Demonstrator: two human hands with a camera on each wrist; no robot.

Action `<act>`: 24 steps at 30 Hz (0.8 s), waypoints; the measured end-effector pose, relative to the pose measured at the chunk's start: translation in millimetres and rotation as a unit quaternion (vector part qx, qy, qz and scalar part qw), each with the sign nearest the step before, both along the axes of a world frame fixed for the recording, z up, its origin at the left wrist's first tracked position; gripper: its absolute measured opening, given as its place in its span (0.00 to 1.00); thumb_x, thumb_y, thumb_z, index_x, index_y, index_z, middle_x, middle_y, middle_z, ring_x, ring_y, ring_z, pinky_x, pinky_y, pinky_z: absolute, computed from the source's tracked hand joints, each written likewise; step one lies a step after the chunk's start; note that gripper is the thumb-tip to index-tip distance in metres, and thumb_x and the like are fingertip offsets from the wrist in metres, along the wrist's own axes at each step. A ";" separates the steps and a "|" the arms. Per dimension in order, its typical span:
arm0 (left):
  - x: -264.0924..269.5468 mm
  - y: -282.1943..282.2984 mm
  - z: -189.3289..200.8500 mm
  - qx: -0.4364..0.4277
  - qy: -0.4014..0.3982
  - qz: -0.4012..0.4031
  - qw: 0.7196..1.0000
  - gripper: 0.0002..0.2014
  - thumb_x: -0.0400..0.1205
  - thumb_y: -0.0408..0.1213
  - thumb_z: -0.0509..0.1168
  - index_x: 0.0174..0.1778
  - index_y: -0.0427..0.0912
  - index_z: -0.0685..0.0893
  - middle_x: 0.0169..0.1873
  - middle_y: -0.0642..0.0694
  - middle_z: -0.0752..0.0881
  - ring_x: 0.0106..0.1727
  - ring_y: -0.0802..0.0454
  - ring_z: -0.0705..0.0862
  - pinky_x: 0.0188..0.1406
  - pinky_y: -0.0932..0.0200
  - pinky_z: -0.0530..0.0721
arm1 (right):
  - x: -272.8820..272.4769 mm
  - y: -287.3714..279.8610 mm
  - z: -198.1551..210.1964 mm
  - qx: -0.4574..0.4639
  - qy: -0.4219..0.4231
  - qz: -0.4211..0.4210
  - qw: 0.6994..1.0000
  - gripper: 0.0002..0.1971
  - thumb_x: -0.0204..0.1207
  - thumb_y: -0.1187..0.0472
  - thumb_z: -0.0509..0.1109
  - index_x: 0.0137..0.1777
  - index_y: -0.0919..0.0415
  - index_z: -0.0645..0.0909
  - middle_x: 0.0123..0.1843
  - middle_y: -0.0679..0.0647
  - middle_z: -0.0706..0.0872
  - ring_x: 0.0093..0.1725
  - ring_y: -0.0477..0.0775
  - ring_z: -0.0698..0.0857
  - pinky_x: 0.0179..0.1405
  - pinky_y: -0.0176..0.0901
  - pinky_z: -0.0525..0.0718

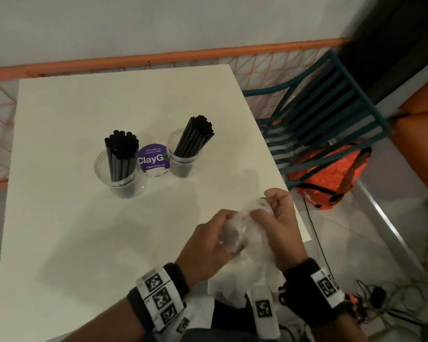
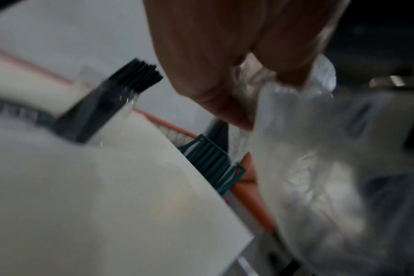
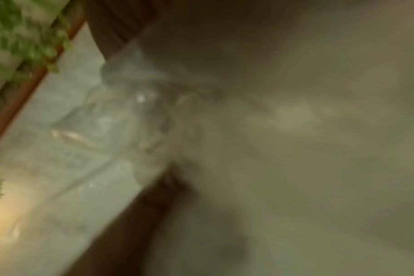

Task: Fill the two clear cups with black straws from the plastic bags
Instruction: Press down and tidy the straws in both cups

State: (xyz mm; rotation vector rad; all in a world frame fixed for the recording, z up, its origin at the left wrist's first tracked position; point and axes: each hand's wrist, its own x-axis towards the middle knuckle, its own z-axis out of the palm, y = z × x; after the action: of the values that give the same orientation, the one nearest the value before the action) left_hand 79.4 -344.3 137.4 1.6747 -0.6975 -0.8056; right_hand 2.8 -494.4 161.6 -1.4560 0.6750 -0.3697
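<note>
A white square table (image 1: 84,243) is filling the left and centre of the head view, sitting against a pale wall with an orange rail (image 1: 158,58) and orange netting running along its far edge. At the right of the frame a dark teal slatted chair (image 1: 326,114) is standing beside the table, with an orange bag (image 1: 331,174) lying on the tiled floor under it; cables are trailing at the lower right.

Near the middle of the table two clear cups are standing upright, a round purple sticker (image 1: 153,157) lying on the table between them. The left cup (image 1: 116,174) is holding a bundle of black straws (image 1: 121,154) standing almost upright, tips pointing toward the top of the frame. The right cup (image 1: 183,161) is holding its own black straws (image 1: 195,137), their long axis leaning toward the upper right. Both bundles are sticking well above the rims.

At the lower right centre, over the table's near right edge, both hands are bunching a crumpled clear plastic bag (image 1: 247,240). The left hand (image 1: 208,240) is curling its fingers round the bag's left side, and the right hand (image 1: 279,218) is pinching its upper part. In the left wrist view the fingers (image 2: 225,93) are gripping the wrinkled, translucent film (image 2: 319,168). The right wrist view is too blurred to read.
</note>
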 end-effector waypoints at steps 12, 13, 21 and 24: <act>-49.9 -52.1 9.6 0.077 0.006 -0.094 0.993 0.36 0.78 0.57 0.69 0.81 0.64 0.63 0.74 0.67 0.73 0.69 0.64 0.80 0.63 0.68 0.79 | -31.8 -45.9 -36.6 0.029 -0.014 -0.182 0.983 0.11 0.85 0.53 0.64 0.51 0.62 0.78 0.43 0.47 0.81 0.42 0.41 0.82 0.45 0.38 0.82; -57.1 -64.2 9.6 0.084 -0.064 -0.111 0.988 0.40 0.76 0.59 0.70 0.82 0.68 0.58 0.75 0.70 0.67 0.68 0.66 0.79 0.62 0.71 0.79 | -38.2 -64.3 -42.0 0.092 -0.011 -0.195 0.976 0.12 0.86 0.53 0.63 0.55 0.62 0.77 0.45 0.47 0.80 0.44 0.36 0.82 0.48 0.32 0.81; -85.1 -191.7 -16.8 0.068 -0.197 -0.152 0.966 0.18 0.68 0.28 0.77 0.48 0.51 0.83 0.46 0.57 0.81 0.43 0.61 0.83 0.41 0.73 0.79 | -130.1 -126.5 -56.9 0.351 -0.028 -0.037 0.935 0.29 0.72 0.45 0.69 0.68 0.61 0.74 0.56 0.60 0.87 0.54 0.63 0.86 0.47 0.56 0.84; -102.1 -221.2 -38.3 0.135 -0.161 -0.186 0.960 0.15 0.69 0.35 0.74 0.47 0.58 0.81 0.47 0.60 0.84 0.44 0.59 0.84 0.42 0.63 0.84 | -170.2 -165.4 -80.8 0.205 0.051 0.067 0.975 0.16 0.83 0.49 0.61 0.70 0.44 0.71 0.54 0.58 0.88 0.45 0.58 0.87 0.42 0.56 0.87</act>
State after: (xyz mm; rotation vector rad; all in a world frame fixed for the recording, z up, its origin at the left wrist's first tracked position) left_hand -22.7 -565.5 99.1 1.9773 -1.1995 -0.9296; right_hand -167.5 -659.8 80.9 -1.1223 0.6839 -0.0435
